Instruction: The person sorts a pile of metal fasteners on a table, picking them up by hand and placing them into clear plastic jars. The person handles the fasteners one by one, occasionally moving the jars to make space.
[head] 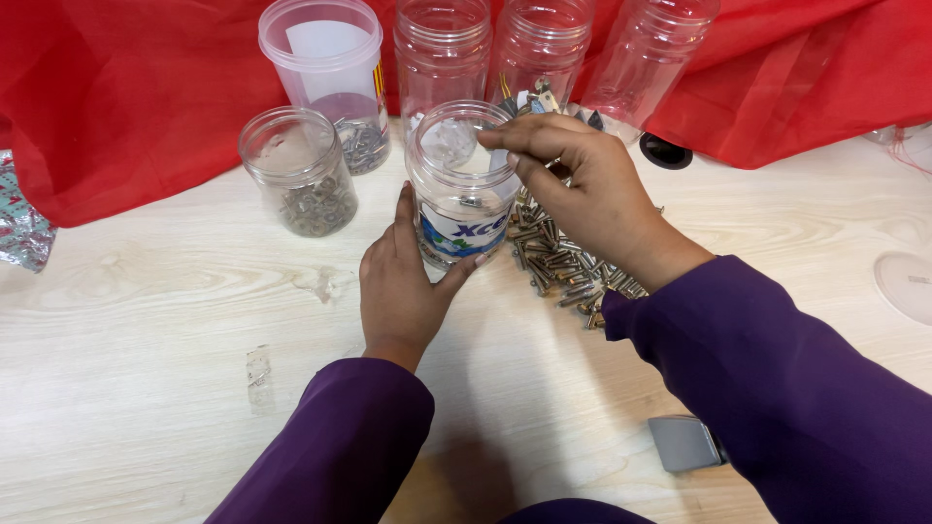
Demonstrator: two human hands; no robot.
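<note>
a clear plastic jar [461, 184] with a blue label is standing upright on the pale wooden bench [146, 369], near its middle. the left hand [403, 281] is bracing the jar's lower side, its grip spread, thumb and fingers cupping the wall. the right hand [582, 189] is hovering over the jar's open mouth, its grip pressed together at the fingertips; whether it is pinching anything i cannot tell. a pile of screws [563, 262] is lying just right of the jar. a smaller jar [299, 170] holding metal parts is standing to the left, against red cloth [126, 87].
</note>
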